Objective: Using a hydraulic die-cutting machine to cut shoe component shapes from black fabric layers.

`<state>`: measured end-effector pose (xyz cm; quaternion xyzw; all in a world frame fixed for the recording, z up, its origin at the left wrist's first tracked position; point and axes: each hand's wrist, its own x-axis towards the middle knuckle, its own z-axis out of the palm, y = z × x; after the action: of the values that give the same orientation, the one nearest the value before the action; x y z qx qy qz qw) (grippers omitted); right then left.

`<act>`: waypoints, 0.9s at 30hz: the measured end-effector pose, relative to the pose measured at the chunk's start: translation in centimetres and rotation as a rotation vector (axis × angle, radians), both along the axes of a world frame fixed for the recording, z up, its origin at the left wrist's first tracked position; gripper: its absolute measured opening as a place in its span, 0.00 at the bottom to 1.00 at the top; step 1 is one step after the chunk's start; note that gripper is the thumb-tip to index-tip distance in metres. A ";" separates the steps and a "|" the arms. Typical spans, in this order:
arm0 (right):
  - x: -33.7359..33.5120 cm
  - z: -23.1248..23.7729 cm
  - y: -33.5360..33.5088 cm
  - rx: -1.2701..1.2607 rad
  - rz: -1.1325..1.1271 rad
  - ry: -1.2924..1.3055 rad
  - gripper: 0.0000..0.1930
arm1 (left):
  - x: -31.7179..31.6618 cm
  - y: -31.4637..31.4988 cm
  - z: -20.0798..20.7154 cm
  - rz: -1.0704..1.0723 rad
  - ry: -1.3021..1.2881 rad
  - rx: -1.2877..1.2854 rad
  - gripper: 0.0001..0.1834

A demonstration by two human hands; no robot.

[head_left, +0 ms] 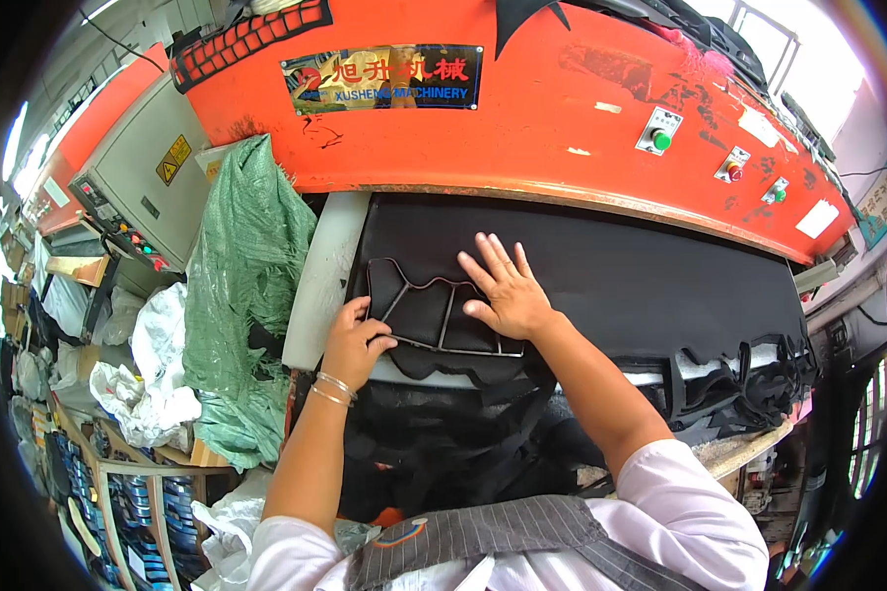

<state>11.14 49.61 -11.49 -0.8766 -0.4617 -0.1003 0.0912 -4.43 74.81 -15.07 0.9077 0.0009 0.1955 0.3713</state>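
A thin-walled metal cutting die, with a wavy far edge and inner crossbars, lies on a black sheet of material spread over the press bed. My left hand grips the die's left end, thumb at its near edge and fingers at its side. Flat on the sheet rests my right hand, its fingers spread, by the die's right end; the palm hides part of that end. Along the near edge of the bed hang cut black scraps with wavy outlines.
The orange press beam spans the far side, with a green button and a red button. A green woven sack hangs at left beside a grey control cabinet. Black offcuts pile up before me.
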 end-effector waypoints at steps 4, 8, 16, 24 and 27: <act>-2.9 2.1 -0.6 0.279 0.335 0.032 0.32 | -1.9 -0.3 0.0 0.062 0.045 0.138 0.11; -5.6 1.5 -1.5 0.045 0.377 0.172 0.29 | -0.6 -0.1 0.3 0.063 0.005 0.208 0.11; -0.8 4.2 0.4 -0.279 0.323 0.671 0.21 | 2.8 0.0 5.0 0.019 -0.017 0.082 0.15; 3.5 13.7 1.7 -0.085 0.045 1.096 0.15 | 7.4 -1.1 -0.1 0.057 -0.112 -0.005 0.26; 4.0 15.5 1.4 -0.174 -0.013 0.927 0.15 | 6.6 -1.3 -0.8 0.057 0.042 0.393 0.22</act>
<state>15.10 51.06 4.04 -0.8362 -0.3736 0.3401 0.2132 2.14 73.48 -15.87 0.9663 -0.0040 0.1830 0.1811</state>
